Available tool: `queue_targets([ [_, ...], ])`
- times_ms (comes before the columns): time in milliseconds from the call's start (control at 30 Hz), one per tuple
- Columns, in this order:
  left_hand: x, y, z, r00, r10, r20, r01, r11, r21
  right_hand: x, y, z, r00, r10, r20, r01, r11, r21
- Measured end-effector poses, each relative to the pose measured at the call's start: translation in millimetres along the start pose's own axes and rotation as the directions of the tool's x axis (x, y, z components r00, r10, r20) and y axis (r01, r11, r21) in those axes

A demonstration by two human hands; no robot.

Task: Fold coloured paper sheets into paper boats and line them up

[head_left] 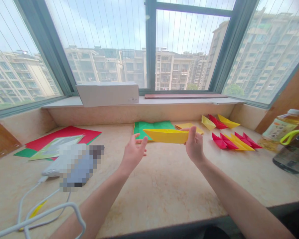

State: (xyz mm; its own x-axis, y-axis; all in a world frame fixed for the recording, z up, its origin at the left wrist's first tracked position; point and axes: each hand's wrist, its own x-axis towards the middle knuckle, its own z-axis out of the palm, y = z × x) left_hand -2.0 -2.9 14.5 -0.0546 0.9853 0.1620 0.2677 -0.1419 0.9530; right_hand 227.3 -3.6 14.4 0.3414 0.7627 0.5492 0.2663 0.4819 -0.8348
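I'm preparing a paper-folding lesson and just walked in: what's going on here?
A person's right hand grips one end of a yellow folded paper piece above the counter. The left hand is open by the other end; I can't tell whether it touches. Green paper lies behind, and red and yellow folded pieces sit to the right.

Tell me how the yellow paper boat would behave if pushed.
The yellow paper boat is probably light: thin folded paper, held at one end by the right hand. Its straight span suggests some stiffness, but the open top would likely crumple under a firm push.
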Motion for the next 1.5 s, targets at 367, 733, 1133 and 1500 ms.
queue_targets([
  [367, -14, 7, 10.0, 0.915, -0.072, 0.398, 0.296, 0.789, -0.538, -33, 5, 26, 0.774, -0.357, 0.524, 0.452, 0.890, -0.062],
  [733, -9, 0, 9.4, 0.976, -0.018, 0.216, 0.122, 0.871, -0.476, -42, -2, 30, 0.674, -0.332, 0.660, 0.415, 0.909, 0.035],
  [1133, -22, 10, 11.1, 0.879, 0.124, 0.461, 0.089, 0.906, -0.414, -23, -4, 29, 0.771, 0.114, 0.626, -0.353, 0.895, 0.271],
  [1500, -17, 4, 10.0, 0.860, 0.135, 0.491, 0.152, 0.852, -0.501, -23, -5, 25, 0.665, 0.100, 0.740, -0.559, 0.723, 0.405],
])
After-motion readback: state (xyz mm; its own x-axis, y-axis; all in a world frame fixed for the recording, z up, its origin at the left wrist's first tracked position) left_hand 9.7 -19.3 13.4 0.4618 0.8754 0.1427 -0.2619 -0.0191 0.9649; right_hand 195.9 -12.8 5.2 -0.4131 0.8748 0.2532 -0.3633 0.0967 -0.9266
